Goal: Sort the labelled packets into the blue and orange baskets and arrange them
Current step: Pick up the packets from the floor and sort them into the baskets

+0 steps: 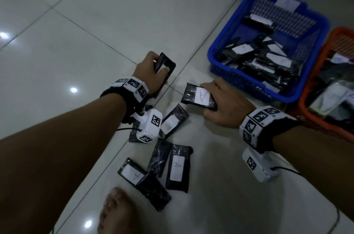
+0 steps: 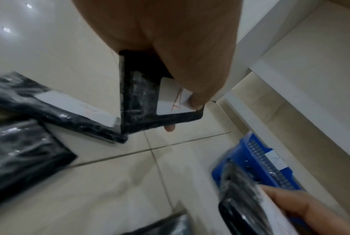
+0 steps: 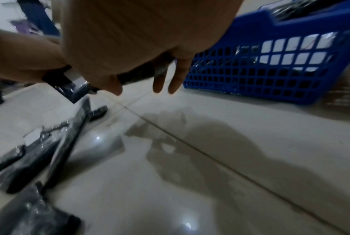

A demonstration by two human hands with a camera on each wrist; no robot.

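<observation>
Black labelled packets (image 1: 178, 168) lie scattered on the floor tiles near the part-filled blue basket (image 1: 220, 45) and orange basket (image 1: 304, 99).

The orange basket (image 1: 306, 111) is cut off by the right edge of the head view, so only its left side shows, and the markings on the packets inside it are too blurred to read. In the blue basket (image 1: 218, 49), left of the orange basket, the packet labels are too small to read. The left hand (image 1: 148, 69) covers much of its packet (image 1: 166, 65), whose label faces away in the head view. In the left wrist view the thumb (image 2: 192, 63) hides part of that label (image 2: 170, 101). The right wrist view is motion-blurred; the right hand (image 3: 129, 44) hides most of its packet (image 3: 69, 85).
</observation>
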